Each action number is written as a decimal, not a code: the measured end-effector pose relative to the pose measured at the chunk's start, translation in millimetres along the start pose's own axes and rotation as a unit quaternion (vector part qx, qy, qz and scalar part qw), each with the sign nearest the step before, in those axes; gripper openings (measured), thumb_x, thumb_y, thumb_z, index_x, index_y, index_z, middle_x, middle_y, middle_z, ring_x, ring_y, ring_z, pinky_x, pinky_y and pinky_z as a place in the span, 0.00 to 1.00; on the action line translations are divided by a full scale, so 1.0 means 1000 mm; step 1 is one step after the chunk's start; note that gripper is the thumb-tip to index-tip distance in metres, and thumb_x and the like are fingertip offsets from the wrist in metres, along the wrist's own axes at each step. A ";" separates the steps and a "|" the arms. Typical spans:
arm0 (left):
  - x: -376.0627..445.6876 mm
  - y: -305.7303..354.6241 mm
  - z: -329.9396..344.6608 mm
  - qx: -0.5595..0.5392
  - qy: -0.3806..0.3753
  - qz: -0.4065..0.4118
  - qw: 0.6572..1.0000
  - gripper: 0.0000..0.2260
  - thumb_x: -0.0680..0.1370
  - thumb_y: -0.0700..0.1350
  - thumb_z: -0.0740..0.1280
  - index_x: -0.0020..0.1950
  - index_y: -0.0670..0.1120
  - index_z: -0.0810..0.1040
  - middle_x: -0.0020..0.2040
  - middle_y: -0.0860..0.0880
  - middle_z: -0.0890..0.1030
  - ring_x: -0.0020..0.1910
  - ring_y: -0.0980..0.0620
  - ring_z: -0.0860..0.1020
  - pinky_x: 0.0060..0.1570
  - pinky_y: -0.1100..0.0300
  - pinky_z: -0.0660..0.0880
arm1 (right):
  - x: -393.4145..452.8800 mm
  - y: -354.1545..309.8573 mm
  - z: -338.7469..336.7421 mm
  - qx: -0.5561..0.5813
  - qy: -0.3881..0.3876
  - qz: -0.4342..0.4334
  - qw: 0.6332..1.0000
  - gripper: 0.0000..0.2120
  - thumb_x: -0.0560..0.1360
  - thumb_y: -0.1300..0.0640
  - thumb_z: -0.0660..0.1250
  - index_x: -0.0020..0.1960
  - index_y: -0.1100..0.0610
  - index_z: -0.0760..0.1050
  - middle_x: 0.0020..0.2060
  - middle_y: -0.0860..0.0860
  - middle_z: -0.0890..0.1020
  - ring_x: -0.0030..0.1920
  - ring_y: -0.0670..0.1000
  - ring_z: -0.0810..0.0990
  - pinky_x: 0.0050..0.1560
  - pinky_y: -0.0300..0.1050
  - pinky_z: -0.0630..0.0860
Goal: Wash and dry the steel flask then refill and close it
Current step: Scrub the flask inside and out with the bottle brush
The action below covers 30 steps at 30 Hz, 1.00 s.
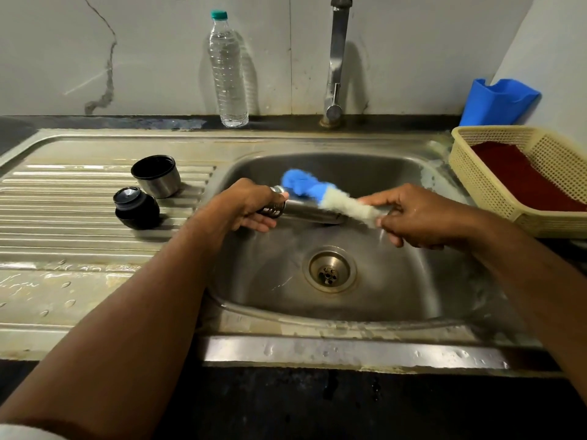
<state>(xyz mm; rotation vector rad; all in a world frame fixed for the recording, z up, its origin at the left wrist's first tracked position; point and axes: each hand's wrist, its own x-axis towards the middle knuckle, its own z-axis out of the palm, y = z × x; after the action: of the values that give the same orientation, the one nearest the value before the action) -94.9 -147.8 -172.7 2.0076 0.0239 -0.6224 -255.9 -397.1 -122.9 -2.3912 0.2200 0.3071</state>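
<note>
Left hand: the left hand (251, 206) is wrapping its fingers tight around the neck end of the steel flask (313, 211), holding it lying sideways over the sink (422, 300).
Right hand: the right hand (422, 217) is pinching closed around the handle end of the bottle brush (320, 193), whose blue and white bristles are lying across the flask.
Where the flask is: it is hanging in the air above the far part of the sink, between the two hands, with its mouth pointing left.
Lid parts: the steel cup (156, 175) and the black stopper (135, 208) are sitting on the draining board (63, 236), left of the sink.
Step right now: I think the outside of the flask is being scrubbed.
Doing it well: keep a firm hold, since wet steel is slippery; turn the flask bit by bit so every side gets brushed; stay over the sink so drips fall in.
Tap: no water is seen running from the tap (336, 58).
Water bottle: the water bottle (227, 71) is standing at the far wall, maybe for refilling.
Writing: no words or brand names can be read anywhere.
</note>
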 end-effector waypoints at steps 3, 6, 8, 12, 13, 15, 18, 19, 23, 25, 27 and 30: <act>-0.004 0.001 0.001 0.003 -0.015 0.010 1.000 0.20 0.81 0.48 0.73 0.71 0.44 0.75 0.53 0.38 0.85 0.47 0.43 0.86 0.54 0.46 0.85 | 0.001 0.002 -0.004 -0.015 0.010 0.018 1.000 0.24 0.82 0.63 0.64 0.72 0.42 0.75 0.29 0.54 0.82 0.25 0.49 0.73 0.27 0.43 0.70; -0.006 0.003 0.002 -0.029 -0.020 0.023 0.999 0.21 0.81 0.47 0.73 0.73 0.45 0.74 0.56 0.38 0.84 0.52 0.41 0.87 0.54 0.47 0.85 | 0.000 0.007 -0.008 -0.201 0.059 0.075 0.975 0.20 0.78 0.65 0.65 0.67 0.51 0.81 0.30 0.52 0.81 0.29 0.50 0.79 0.30 0.42 0.73; -0.006 0.003 0.001 -0.055 -0.025 0.017 0.998 0.21 0.81 0.45 0.73 0.72 0.42 0.74 0.56 0.37 0.84 0.51 0.41 0.87 0.51 0.48 0.85 | 0.002 0.006 -0.005 -0.164 0.057 0.059 0.983 0.23 0.78 0.66 0.65 0.69 0.49 0.79 0.31 0.51 0.81 0.28 0.48 0.80 0.29 0.41 0.73; -0.006 0.003 -0.003 -0.081 -0.027 -0.002 0.996 0.24 0.75 0.31 0.76 0.69 0.37 0.75 0.52 0.36 0.85 0.45 0.42 0.87 0.44 0.49 0.86 | 0.000 0.001 -0.004 0.020 -0.004 0.002 1.000 0.25 0.82 0.63 0.64 0.75 0.43 0.72 0.30 0.55 0.81 0.21 0.46 0.70 0.24 0.40 0.67; -0.006 0.002 -0.003 -0.082 -0.022 0.001 0.996 0.25 0.74 0.29 0.76 0.69 0.36 0.75 0.51 0.36 0.85 0.45 0.42 0.87 0.44 0.49 0.86 | 0.000 0.002 -0.005 0.000 0.008 0.011 1.000 0.25 0.82 0.64 0.63 0.75 0.43 0.72 0.30 0.55 0.82 0.21 0.46 0.71 0.24 0.41 0.68; -0.006 0.002 -0.002 -0.084 -0.014 0.012 0.996 0.24 0.74 0.28 0.75 0.69 0.36 0.76 0.48 0.37 0.86 0.43 0.43 0.88 0.43 0.50 0.86 | 0.002 0.006 -0.007 -0.103 0.048 0.052 0.992 0.25 0.79 0.65 0.64 0.72 0.46 0.76 0.30 0.54 0.82 0.22 0.47 0.76 0.25 0.40 0.71; -0.010 0.004 0.000 -0.072 -0.007 0.029 0.997 0.25 0.75 0.30 0.75 0.70 0.40 0.75 0.48 0.38 0.86 0.42 0.45 0.87 0.44 0.50 0.86 | 0.002 0.005 -0.004 -0.132 0.057 0.055 0.988 0.25 0.78 0.66 0.64 0.71 0.47 0.77 0.30 0.52 0.82 0.20 0.43 0.76 0.24 0.38 0.71; -0.011 0.004 0.000 -0.064 -0.004 0.035 0.997 0.26 0.75 0.30 0.75 0.71 0.42 0.75 0.49 0.39 0.85 0.41 0.45 0.87 0.43 0.50 0.85 | 0.002 0.003 -0.003 -0.087 0.043 0.032 0.995 0.25 0.80 0.66 0.64 0.73 0.46 0.75 0.31 0.53 0.82 0.20 0.42 0.74 0.23 0.38 0.70; -0.013 0.003 -0.001 -0.040 -0.004 0.046 0.998 0.29 0.76 0.33 0.76 0.75 0.46 0.74 0.51 0.39 0.85 0.41 0.46 0.86 0.41 0.51 0.85 | -0.001 0.001 -0.006 -0.043 0.025 -0.004 0.999 0.26 0.82 0.63 0.64 0.76 0.43 0.71 0.31 0.54 0.82 0.25 0.45 0.75 0.28 0.42 0.72; -0.013 0.004 0.000 -0.034 -0.012 0.050 0.998 0.25 0.76 0.35 0.76 0.72 0.45 0.76 0.49 0.39 0.86 0.41 0.47 0.86 0.43 0.51 0.85 | 0.000 0.004 -0.011 -0.142 0.056 0.038 0.988 0.25 0.79 0.64 0.66 0.73 0.45 0.75 0.32 0.53 0.83 0.27 0.48 0.79 0.27 0.42 0.73; -0.012 0.004 0.001 -0.027 -0.020 0.050 0.998 0.21 0.77 0.38 0.76 0.69 0.44 0.78 0.48 0.40 0.87 0.41 0.48 0.85 0.45 0.50 0.85 | -0.002 0.004 -0.011 -0.187 0.068 0.053 0.979 0.24 0.78 0.64 0.67 0.71 0.47 0.78 0.34 0.51 0.82 0.29 0.48 0.80 0.25 0.38 0.72; -0.010 0.003 0.002 -0.035 -0.026 0.031 0.999 0.19 0.79 0.43 0.75 0.68 0.42 0.77 0.51 0.38 0.86 0.43 0.46 0.86 0.47 0.50 0.85 | -0.003 0.000 -0.007 -0.055 0.026 -0.011 0.998 0.25 0.81 0.65 0.64 0.73 0.42 0.73 0.33 0.49 0.81 0.25 0.42 0.76 0.26 0.36 0.70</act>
<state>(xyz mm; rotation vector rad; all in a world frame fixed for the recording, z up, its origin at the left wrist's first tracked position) -103.3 -149.1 -166.7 1.9166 -0.0481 -0.6254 -257.7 -401.1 -116.8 -2.5106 0.2062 0.2532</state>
